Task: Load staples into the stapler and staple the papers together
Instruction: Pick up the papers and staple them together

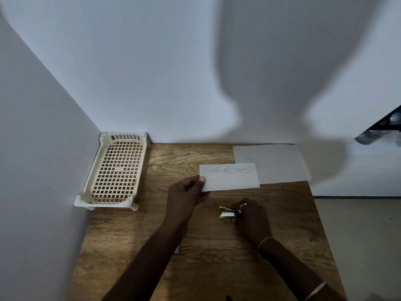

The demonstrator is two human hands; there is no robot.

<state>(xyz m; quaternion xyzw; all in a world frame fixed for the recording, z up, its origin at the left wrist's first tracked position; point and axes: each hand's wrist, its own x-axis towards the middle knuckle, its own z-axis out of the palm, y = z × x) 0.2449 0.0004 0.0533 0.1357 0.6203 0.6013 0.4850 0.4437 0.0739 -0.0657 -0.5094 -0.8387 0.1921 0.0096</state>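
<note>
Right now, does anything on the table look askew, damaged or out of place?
Nothing spilled or damaged. The stapler in the right hand gapes open; the large sheet seems to overhang the table's right edge slightly.

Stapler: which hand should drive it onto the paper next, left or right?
Right, probably. The right hand grips the yellow stapler close to the folded paper, with the stapler's open end towards the left hand. The left hand pinches that paper's left corner, so it is busy holding it.
</note>
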